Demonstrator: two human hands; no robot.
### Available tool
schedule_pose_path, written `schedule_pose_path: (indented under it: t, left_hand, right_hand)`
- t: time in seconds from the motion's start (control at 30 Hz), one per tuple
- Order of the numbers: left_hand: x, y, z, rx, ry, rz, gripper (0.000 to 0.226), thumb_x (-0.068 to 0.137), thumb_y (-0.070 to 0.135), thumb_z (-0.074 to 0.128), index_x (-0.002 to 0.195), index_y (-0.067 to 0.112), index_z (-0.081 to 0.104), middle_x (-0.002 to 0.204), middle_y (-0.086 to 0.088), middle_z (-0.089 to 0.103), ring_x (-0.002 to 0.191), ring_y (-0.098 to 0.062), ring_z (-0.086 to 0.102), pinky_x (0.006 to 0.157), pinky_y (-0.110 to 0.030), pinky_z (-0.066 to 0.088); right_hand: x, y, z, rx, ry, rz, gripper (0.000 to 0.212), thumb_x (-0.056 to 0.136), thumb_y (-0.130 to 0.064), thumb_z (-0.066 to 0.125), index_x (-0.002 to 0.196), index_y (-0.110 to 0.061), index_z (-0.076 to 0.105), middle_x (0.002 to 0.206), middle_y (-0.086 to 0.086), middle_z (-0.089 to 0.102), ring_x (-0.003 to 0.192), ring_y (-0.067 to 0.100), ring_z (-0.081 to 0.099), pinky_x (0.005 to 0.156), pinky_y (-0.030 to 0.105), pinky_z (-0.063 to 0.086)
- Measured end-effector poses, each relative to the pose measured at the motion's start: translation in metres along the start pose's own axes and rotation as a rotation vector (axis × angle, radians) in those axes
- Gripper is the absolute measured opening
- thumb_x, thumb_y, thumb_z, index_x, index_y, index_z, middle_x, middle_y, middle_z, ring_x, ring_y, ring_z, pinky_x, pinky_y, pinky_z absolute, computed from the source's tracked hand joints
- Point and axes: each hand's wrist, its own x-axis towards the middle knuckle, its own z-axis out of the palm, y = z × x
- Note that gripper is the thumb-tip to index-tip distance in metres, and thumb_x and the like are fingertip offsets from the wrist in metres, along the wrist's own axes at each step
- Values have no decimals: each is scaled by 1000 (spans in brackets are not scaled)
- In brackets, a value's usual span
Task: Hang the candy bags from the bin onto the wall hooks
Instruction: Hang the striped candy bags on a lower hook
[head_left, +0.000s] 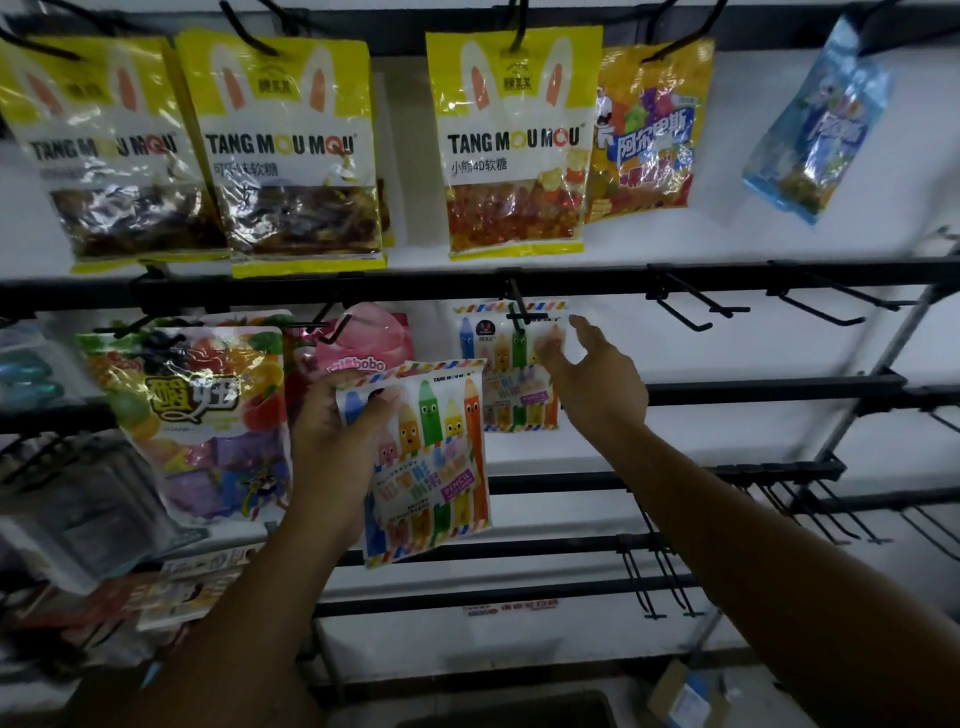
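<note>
My left hand (337, 421) grips a white candy bag printed with coloured pencils (431, 462) by its upper left corner, holding it in front of the rack. A matching pencil bag (506, 364) hangs on a black hook (519, 312) of the middle rail. My right hand (592, 374) hovers just right of that hanging bag, fingers spread and relaxed, holding nothing. The bin is a dark shape at the bottom edge (509, 712), mostly out of view.
Yellow TANG MOU MOU bags (291, 150) (511, 145), an orange bag (649, 130) and a blue bag (821, 119) hang on the top rail. A fruit candy bag (202, 415) and a pink bag (374, 338) hang left. Bare hooks (696, 306) stick out at right.
</note>
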Motion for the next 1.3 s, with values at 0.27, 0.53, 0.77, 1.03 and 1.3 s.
schedule_pose_path:
  t: [0.27, 0.53, 0.77, 1.03, 1.3]
  left_hand:
    - [7, -3, 28, 64, -76, 28, 8, 89, 20, 71, 92, 17, 65, 87, 0, 74, 80, -19, 73, 67, -38, 59]
    - [10, 6, 68, -28, -161, -1, 17, 91, 22, 70, 102, 10, 67, 92, -5, 76, 81, -23, 75, 68, -42, 62]
    - [11, 8, 93, -113, -194, -68, 11, 90, 20, 70, 97, 12, 66, 94, -9, 76, 83, -28, 75, 72, -48, 61]
    - [13, 5, 100, -77, -154, -87, 20, 90, 25, 70, 101, 10, 65, 93, -6, 76, 82, -24, 75, 73, -48, 62]
    - [37, -6, 107, 30, -104, -61, 13, 90, 28, 70, 89, 16, 65, 90, -5, 75, 78, -20, 75, 69, -39, 62]
  right_hand:
    - [-43, -7, -26, -270, -132, -193, 55, 99, -61, 31, 145, -32, 37, 153, -5, 36, 140, 17, 33, 105, 40, 37]
    - [-80, -13, -56, -406, -191, -246, 64, 98, -65, 23, 149, -28, 32, 159, -4, 27, 148, 18, 19, 117, 42, 21]
    - [-96, -12, -53, -416, -217, -308, 55, 97, -62, 29, 141, -28, 37, 150, -6, 36, 138, 16, 32, 109, 39, 34]
    - [-104, -15, -47, -435, -291, -319, 58, 98, -62, 28, 146, -30, 31, 160, -3, 22, 148, 21, 18, 117, 43, 25]
    - [-103, -18, -37, -423, -309, -355, 58, 99, -60, 29, 146, -27, 33, 158, -1, 28, 145, 24, 26, 113, 43, 31]
